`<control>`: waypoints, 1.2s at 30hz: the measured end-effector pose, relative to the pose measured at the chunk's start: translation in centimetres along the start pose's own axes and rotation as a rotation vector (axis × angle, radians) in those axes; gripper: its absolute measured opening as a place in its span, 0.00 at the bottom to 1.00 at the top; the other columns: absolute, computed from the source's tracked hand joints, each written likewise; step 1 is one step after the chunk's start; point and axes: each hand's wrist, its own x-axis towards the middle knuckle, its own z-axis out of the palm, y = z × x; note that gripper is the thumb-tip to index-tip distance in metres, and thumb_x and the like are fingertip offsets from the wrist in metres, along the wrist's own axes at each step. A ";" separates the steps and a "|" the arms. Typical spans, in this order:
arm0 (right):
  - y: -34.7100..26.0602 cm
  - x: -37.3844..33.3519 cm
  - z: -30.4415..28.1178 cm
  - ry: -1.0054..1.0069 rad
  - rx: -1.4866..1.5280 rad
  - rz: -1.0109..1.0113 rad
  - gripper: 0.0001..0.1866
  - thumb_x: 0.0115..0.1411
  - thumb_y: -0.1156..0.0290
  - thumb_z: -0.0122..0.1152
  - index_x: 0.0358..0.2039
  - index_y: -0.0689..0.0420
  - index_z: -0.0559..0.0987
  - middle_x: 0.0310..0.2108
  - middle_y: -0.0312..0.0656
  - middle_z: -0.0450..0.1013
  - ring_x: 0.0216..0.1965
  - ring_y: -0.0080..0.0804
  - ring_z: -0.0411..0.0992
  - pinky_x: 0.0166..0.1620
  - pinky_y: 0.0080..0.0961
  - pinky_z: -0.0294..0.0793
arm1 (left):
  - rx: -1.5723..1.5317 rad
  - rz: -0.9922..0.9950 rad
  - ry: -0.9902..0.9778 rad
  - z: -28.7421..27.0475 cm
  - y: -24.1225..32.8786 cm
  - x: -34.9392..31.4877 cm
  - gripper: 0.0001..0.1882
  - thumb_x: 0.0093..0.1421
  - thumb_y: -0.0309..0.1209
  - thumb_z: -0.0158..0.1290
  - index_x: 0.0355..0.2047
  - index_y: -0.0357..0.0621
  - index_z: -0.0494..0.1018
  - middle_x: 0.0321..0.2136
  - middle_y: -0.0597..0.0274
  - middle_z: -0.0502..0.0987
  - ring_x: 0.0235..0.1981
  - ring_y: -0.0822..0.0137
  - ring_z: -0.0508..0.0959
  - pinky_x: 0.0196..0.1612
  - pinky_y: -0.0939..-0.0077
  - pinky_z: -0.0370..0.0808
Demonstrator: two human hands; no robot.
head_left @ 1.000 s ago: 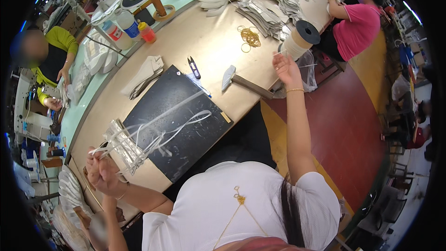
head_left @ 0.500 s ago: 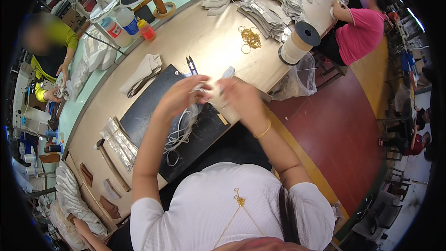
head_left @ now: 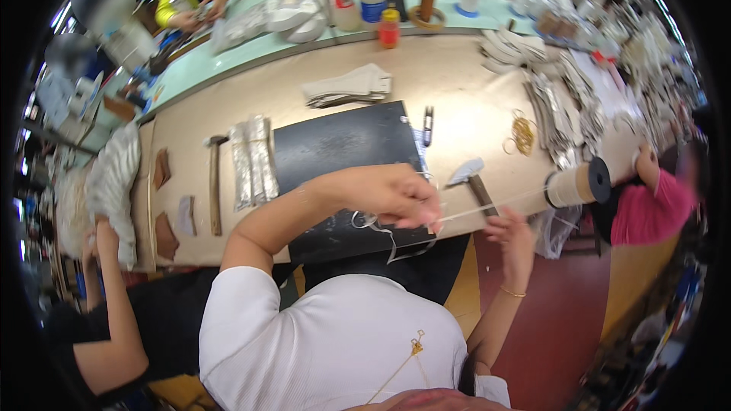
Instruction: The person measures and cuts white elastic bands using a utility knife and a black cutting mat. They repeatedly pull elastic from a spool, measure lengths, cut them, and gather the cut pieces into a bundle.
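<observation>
My left hand (head_left: 403, 196) is closed, pinching a narrow white tape (head_left: 472, 211) over the right edge of a black cutting mat (head_left: 343, 141). From its fingers the tape runs taut to the right, to a large spool (head_left: 569, 186) with black flanges. Loose white tape (head_left: 392, 247) hangs below the left hand onto the mat. My right hand (head_left: 514, 247) is just under the taut stretch, fingers loosely bent and apart, slightly blurred, with nothing visible in them. Close by lies a tool with a pale pointed end (head_left: 466, 171) and a dark handle.
Thread snips (head_left: 429, 125), stacked pale pieces (head_left: 350, 85) and a yellow rubber-band pile (head_left: 522, 135) lie on the table. Left of the mat are plastic-wrapped strips (head_left: 253, 164) and a hammer (head_left: 215, 186). Co-workers sit at the far left, near left and right.
The view has turned, shifting the table scene. My hands, close together before, have moved apart. White tape now stretches between my left hand and the spool.
</observation>
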 end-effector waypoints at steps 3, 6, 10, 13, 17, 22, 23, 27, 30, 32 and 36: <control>1.1 6.1 -5.9 0.140 0.609 -0.103 0.27 0.66 0.54 0.44 0.55 0.64 0.65 0.52 0.52 0.67 0.44 0.33 0.70 0.44 0.26 0.71 | 0.026 0.278 0.081 0.7 -1.7 -7.9 0.10 0.61 0.30 0.52 0.35 0.36 0.78 0.14 0.70 0.69 0.14 0.82 0.64 0.15 0.85 0.57; 2.4 11.3 -12.5 0.050 0.841 -0.089 0.24 0.65 0.57 0.47 0.54 0.61 0.67 0.34 0.38 0.72 0.31 0.26 0.67 0.31 0.16 0.68 | 0.056 0.447 0.168 1.9 -3.3 -10.9 0.11 0.61 0.31 0.51 0.36 0.35 0.78 0.13 0.70 0.68 0.14 0.82 0.63 0.15 0.85 0.57; 2.2 11.5 -9.6 0.367 0.529 -0.100 0.20 0.66 0.63 0.46 0.55 0.57 0.69 0.17 0.27 0.58 0.18 0.16 0.55 0.17 0.10 0.56 | -0.165 0.190 0.431 0.7 -4.8 -10.6 0.13 0.62 0.34 0.51 0.35 0.34 0.76 0.15 0.68 0.69 0.14 0.82 0.65 0.15 0.86 0.58; 0.6 8.3 -2.7 0.461 0.144 -0.232 0.18 0.66 0.67 0.45 0.55 0.57 0.69 0.16 0.24 0.54 0.16 0.11 0.51 0.15 0.09 0.50 | -0.281 0.169 0.608 -1.7 -6.1 -3.6 0.18 0.63 0.40 0.50 0.40 0.34 0.73 0.21 0.66 0.73 0.14 0.80 0.67 0.15 0.86 0.60; -4.6 -1.8 10.7 0.098 -0.559 -0.333 0.18 0.68 0.60 0.44 0.47 0.56 0.77 0.15 0.26 0.58 0.15 0.12 0.55 0.17 0.16 0.56 | -0.504 0.008 0.352 -4.2 -10.1 7.0 0.26 0.66 0.48 0.41 0.46 0.32 0.67 0.26 0.62 0.75 0.21 0.73 0.75 0.23 0.82 0.73; -2.6 -6.3 16.4 -0.564 -0.741 -0.721 0.17 0.56 0.74 0.52 0.47 0.57 0.74 0.25 0.45 0.74 0.25 0.40 0.73 0.28 0.35 0.73 | -0.606 -0.324 0.061 0.7 -3.4 12.0 0.24 0.66 0.45 0.43 0.45 0.32 0.68 0.28 0.59 0.75 0.19 0.74 0.73 0.20 0.84 0.70; -2.5 -6.1 16.6 -0.585 -0.857 -0.694 0.17 0.57 0.74 0.52 0.47 0.57 0.75 0.26 0.45 0.74 0.26 0.40 0.74 0.30 0.35 0.73 | -0.560 -0.267 0.018 0.8 -3.9 12.4 0.22 0.66 0.42 0.44 0.44 0.32 0.69 0.27 0.60 0.74 0.18 0.76 0.71 0.18 0.85 0.67; -1.7 -5.8 14.7 -0.707 -0.724 -0.648 0.15 0.58 0.73 0.53 0.47 0.59 0.75 0.29 0.47 0.75 0.30 0.40 0.74 0.35 0.30 0.75 | -0.457 -0.116 0.058 0.5 -4.4 11.9 0.11 0.62 0.33 0.51 0.36 0.35 0.73 0.20 0.68 0.71 0.13 0.83 0.60 0.13 0.88 0.52; -1.5 -4.2 8.9 -0.563 -0.569 -0.495 0.15 0.60 0.70 0.52 0.46 0.63 0.75 0.34 0.46 0.76 0.33 0.35 0.75 0.39 0.25 0.74 | -0.255 -0.042 0.144 0.2 -4.1 5.4 0.09 0.60 0.31 0.52 0.36 0.37 0.74 0.18 0.70 0.70 0.13 0.83 0.61 0.14 0.87 0.54; -0.6 -1.6 3.7 -0.142 -0.048 -0.108 0.18 0.67 0.65 0.42 0.47 0.65 0.73 0.38 0.47 0.76 0.40 0.37 0.75 0.44 0.28 0.74 | -0.092 -0.017 0.135 0.3 -2.6 -1.3 0.07 0.59 0.29 0.53 0.35 0.40 0.76 0.16 0.71 0.70 0.14 0.83 0.63 0.14 0.87 0.56; -2.2 4.5 -2.1 0.223 0.616 -0.064 0.21 0.68 0.63 0.40 0.56 0.64 0.63 0.40 0.48 0.73 0.43 0.34 0.72 0.43 0.27 0.73 | 0.001 0.138 0.296 1.3 -2.3 -12.3 0.07 0.58 0.30 0.55 0.27 0.39 0.77 0.15 0.68 0.73 0.14 0.83 0.64 0.15 0.86 0.57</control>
